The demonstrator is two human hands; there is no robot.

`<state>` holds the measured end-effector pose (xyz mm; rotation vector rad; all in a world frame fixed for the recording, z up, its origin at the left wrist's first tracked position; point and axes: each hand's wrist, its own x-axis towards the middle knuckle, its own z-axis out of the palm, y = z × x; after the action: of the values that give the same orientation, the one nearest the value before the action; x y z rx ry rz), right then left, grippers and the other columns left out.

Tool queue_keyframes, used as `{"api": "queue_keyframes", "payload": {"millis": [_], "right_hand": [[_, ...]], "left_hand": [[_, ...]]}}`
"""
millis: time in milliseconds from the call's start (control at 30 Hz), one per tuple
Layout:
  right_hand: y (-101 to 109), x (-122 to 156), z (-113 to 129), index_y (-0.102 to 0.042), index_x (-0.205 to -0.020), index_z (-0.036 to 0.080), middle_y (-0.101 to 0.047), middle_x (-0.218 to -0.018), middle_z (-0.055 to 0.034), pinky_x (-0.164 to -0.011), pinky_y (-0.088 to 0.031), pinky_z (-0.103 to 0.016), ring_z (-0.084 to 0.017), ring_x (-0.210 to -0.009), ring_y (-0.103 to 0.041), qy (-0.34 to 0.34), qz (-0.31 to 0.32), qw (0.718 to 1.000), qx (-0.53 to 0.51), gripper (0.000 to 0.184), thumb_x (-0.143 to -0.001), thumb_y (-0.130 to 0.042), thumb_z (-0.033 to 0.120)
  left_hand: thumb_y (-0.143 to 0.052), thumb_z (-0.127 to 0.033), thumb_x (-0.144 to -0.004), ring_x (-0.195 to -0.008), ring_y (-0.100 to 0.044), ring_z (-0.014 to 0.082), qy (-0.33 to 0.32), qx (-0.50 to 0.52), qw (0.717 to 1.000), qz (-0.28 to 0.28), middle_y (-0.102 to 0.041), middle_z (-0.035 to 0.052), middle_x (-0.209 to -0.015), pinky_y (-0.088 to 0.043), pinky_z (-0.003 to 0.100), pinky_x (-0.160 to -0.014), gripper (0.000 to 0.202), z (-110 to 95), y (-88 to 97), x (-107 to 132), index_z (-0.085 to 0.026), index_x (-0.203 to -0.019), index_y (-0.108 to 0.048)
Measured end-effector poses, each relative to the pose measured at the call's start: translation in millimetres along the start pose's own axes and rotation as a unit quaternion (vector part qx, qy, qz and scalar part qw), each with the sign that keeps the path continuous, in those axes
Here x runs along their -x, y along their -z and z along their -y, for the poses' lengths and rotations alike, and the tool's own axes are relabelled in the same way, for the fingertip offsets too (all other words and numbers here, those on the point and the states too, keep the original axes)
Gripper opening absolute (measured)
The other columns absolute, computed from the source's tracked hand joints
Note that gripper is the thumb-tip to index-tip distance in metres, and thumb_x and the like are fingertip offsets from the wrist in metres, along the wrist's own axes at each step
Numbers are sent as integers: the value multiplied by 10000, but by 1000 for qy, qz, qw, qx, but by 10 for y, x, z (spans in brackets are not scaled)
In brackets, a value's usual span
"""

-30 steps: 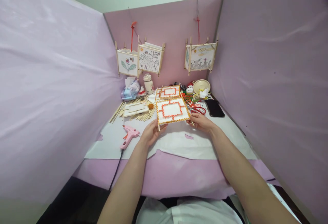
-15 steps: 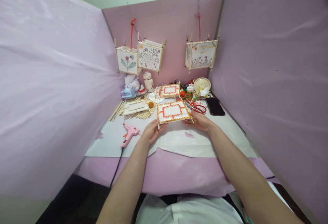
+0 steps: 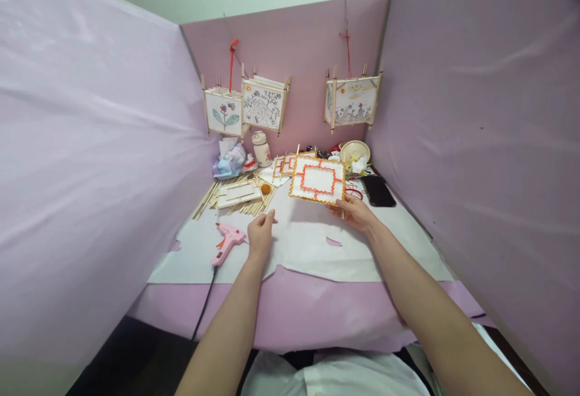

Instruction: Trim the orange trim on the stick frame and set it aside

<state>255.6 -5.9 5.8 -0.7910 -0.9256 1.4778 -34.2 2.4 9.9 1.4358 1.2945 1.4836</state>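
My right hand [image 3: 356, 211] grips a decorated panel [image 3: 318, 179] by its lower right corner and holds it up, tilted, above the table. The panel is a white sheet on a stick frame, with wavy yellow trim round the edge and an orange-red trim rectangle inside. Apart from it, to the lower left, is my left hand [image 3: 261, 233], its fingers curled in with nothing visible in them. A pink glue gun [image 3: 228, 243] lies left of that hand. Behind the raised panel, similar trimmed panels [image 3: 283, 166] are partly hidden.
Wooden sticks [image 3: 206, 201] lie at the left under a plain framed panel [image 3: 239, 193], near an orange-brown ball [image 3: 266, 189]. A bottle [image 3: 261, 149] stands behind. Red-handled scissors [image 3: 354, 192] and a phone [image 3: 379, 191] lie right. Paper lanterns [image 3: 265, 103] hang at the back wall.
My left hand has let go of the panel and drawn slightly left, its fingers curling. My right hand alone now holds the panel, which has risen, turned and shifted right.
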Motion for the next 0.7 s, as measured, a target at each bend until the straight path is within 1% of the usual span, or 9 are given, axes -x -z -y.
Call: {"api": "queue_keyframes", "payload": {"millis": [33, 100, 167, 233, 300, 367, 433, 567, 700], "right_hand": [[7, -1, -5, -657, -1084, 227, -709, -1125, -51, -841, -550, -291, -159, -925, -685, -1, 1, 1000, 2, 338, -757, -743, 247], [10, 5, -10, -655, -1084, 230, -703, -1142, -57, -851, -547, -304, -169, -943, -680, -4, 7, 1000, 12, 346, -752, -748, 270], [-5, 23, -5, -653, -1097, 233, -684, -1190, -67, -868, -542, -322, -183, -969, -675, -9, 18, 1000, 21, 373, -746, -755, 301], [-37, 50, 7, -652, -1117, 233, -662, -1236, -76, -894, -534, -338, -194, -995, -669, -15, 37, 999, 26, 406, -737, -764, 322], [-80, 81, 16, -656, -1120, 229, -659, -1243, -79, -910, -530, -348, -201, -1007, -667, -24, 62, 997, 31, 419, -729, -772, 328], [-119, 108, 13, -664, -1107, 226, -669, -1222, -77, -910, -531, -349, -205, -1013, -666, -41, 89, 994, 38, 411, -724, -779, 322], [-141, 124, -3, -673, -1095, 227, -677, -1203, -70, -896, -538, -338, -201, -1006, -669, -62, 113, 991, 43, 399, -722, -783, 315], [-120, 112, -48, -682, -1086, 211, -684, -1181, -78, -856, -552, -326, -187, -946, -685, -101, 130, 985, 43, 349, -782, -734, 375], [-102, 105, -48, -665, -1118, 204, -662, -1229, -94, -813, -569, -313, -194, -955, -690, -117, 120, 985, 36, 344, -825, -691, 382]], "left_hand": [[-654, -402, -794, -852, -611, 208, -9, -7, 1000, 6, -650, 43, -741, -464, 312, -823, 266, -3, -5, 11, -161, -684, -662], [-684, -364, -778, -1031, -604, 225, -17, 2, 1000, 23, -670, 84, -1015, -465, 329, -899, 233, -10, -35, 36, -174, -912, -689], [-717, -335, -760, -1183, -549, 228, 18, 64, 997, 34, -528, 104, -1331, -482, 342, -923, 485, -29, -70, 60, -252, -1217, -578], [-723, -347, -775, -1191, -561, 236, 97, 157, 981, 61, -413, 117, -1438, -520, 364, -896, 664, -66, -90, 77, -321, -1367, -422], [-693, -388, -816, -1104, -626, 247, 179, 241, 946, 120, -461, 139, -1400, -547, 389, -873, 644, -113, -84, 87, -301, -1383, -401], [-662, -411, -848, -1045, -662, 264, 235, 289, 906, 199, -552, 158, -1320, -555, 402, -877, 539, -153, -62, 97, -230, -1324, -486], [-672, -356, -853, -1035, -670, 270, 268, 301, 879, 255, -611, 159, -1267, -563, 389, -879, 433, -169, -39, 107, -182, -1236, -568], [-695, -166, -812, -957, -699, 245, 305, 287, 870, 261, -672, 155, -1182, -598, 325, -795, 330, -147, -16, 112, -131, -1133, -625], [-666, -135, -828, -914, -710, 229, 316, 291, 871, 239, -676, 164, -1174, -611, 292, -754, 292, -135, -13, 103, -108, -1117, -634]]}}
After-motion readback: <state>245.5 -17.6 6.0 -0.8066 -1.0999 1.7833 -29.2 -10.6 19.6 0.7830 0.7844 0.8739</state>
